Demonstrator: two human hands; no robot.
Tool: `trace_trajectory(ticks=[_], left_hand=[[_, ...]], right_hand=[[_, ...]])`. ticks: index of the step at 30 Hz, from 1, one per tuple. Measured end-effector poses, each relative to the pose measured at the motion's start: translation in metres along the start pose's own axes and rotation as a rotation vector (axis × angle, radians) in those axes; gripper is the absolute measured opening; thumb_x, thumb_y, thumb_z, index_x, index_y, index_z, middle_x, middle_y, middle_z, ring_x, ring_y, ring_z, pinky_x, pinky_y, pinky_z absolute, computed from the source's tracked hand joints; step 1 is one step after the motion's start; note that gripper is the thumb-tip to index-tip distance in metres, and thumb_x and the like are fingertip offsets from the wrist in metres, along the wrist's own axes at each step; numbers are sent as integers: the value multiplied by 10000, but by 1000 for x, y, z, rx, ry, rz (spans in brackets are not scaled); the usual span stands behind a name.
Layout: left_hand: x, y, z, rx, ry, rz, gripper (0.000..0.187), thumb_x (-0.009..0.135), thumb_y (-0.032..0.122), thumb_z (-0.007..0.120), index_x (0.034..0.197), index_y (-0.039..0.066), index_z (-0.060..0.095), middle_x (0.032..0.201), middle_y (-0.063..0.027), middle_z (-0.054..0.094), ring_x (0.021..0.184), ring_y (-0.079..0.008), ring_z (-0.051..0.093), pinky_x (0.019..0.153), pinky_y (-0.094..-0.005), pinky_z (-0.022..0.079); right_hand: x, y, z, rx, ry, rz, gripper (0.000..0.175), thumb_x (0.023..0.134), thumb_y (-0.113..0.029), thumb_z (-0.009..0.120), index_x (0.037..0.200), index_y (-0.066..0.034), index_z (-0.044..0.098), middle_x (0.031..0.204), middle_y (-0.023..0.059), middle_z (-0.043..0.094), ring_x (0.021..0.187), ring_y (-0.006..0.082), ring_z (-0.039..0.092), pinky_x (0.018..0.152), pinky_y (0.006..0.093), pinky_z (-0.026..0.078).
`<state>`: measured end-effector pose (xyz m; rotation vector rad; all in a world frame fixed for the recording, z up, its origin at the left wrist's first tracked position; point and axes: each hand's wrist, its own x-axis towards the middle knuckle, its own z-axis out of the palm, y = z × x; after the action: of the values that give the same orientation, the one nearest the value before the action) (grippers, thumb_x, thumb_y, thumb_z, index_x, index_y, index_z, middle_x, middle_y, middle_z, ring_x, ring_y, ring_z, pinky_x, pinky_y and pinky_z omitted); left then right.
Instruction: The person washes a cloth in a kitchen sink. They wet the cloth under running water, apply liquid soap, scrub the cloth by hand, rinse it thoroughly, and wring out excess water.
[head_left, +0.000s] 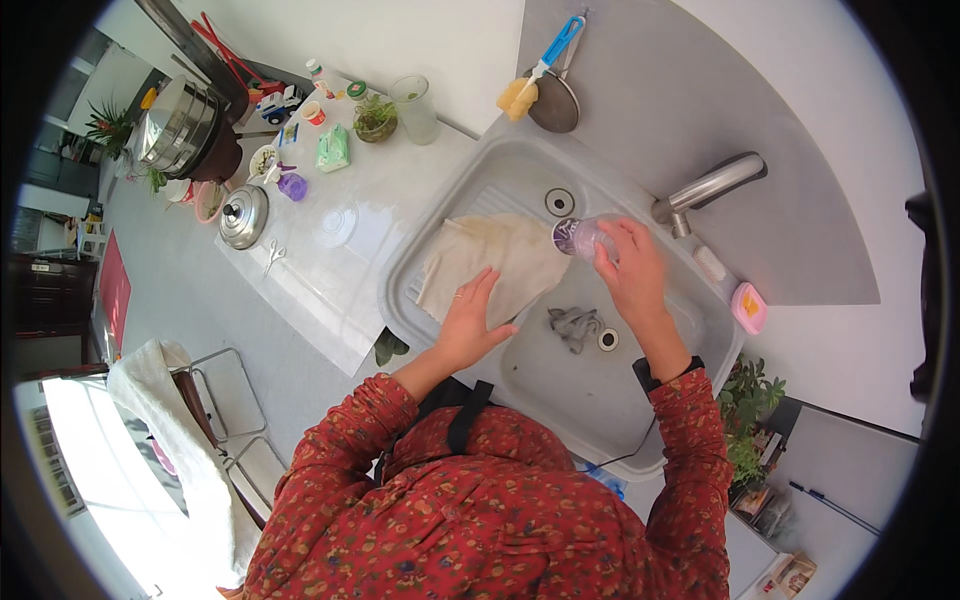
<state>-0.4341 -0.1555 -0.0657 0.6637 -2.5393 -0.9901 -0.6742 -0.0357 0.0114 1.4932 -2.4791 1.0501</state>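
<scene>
My right hand (634, 262) grips a clear plastic bottle (589, 238) with a dark purple end, tipped sideways so that this end points left over the cloth's right edge. Beneath it, a beige cloth (491, 251) lies spread on the ribbed side of the grey sink (397, 292). My left hand (472, 319) rests on the cloth's lower part, its fingers apart and holding nothing. In the basin, a crumpled grey rag (576, 327) lies beside the drain (608, 340). Whether anything flows from the bottle cannot be told.
A metal faucet (709, 187) stands behind the sink, with a pink soap dish (749, 308) at the rim. A sponge brush (517, 97) and a pan (556, 105) hang on the wall. Left on the counter are scissors (275, 256), a metal lid (244, 217), a spray bottle (291, 185) and a glass vase (415, 112).
</scene>
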Motion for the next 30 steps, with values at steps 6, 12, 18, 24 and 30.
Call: trace_trajectory(ticks=[6, 12, 18, 24, 30], left_hand=[[5, 9, -9, 11, -200, 16, 862, 685, 295, 850, 1388, 40, 421, 1188, -181, 619, 1154, -371, 557, 999, -467, 417], [-23, -7, -30, 8, -412, -155, 713, 652, 217, 806, 1270, 49, 493, 1094, -189, 638, 1000, -354, 635, 855, -414, 514], [-38, -26, -57, -248, -685, -259, 689, 641, 144, 817, 1244, 23, 506, 1070, -136, 650, 967, -239, 641, 878, -362, 503], [-34, -31, -70, -288, -724, -325, 707, 623, 179, 833, 1233, 30, 509, 1024, -144, 659, 922, -260, 637, 852, -365, 502], [-29, -29, -72, -183, -754, -302, 700, 626, 183, 822, 1232, 21, 511, 1020, -148, 663, 921, -269, 639, 852, -363, 503]], right_hand=[[-55, -48, 24, 409, -173, 400, 244, 912, -224, 649, 1103, -73, 655, 1012, 101, 616, 768, 247, 641, 643, 371, 510], [-84, -67, 40, 321, -441, 444, 374, 927, -409, 614, 1111, -83, 604, 916, 134, 649, 775, 326, 639, 658, 408, 495], [-98, -77, 50, 444, -416, 232, 413, 924, -447, 592, 1158, -107, 574, 903, 143, 651, 825, 337, 639, 698, 440, 487], [-102, -74, 54, 637, -450, 207, 390, 911, -418, 599, 1178, -135, 577, 956, 144, 624, 904, 332, 622, 758, 434, 484], [-107, -64, 59, 577, -573, 441, 348, 848, -289, 647, 1162, -147, 596, 1091, 137, 563, 1001, 322, 578, 822, 427, 481]])
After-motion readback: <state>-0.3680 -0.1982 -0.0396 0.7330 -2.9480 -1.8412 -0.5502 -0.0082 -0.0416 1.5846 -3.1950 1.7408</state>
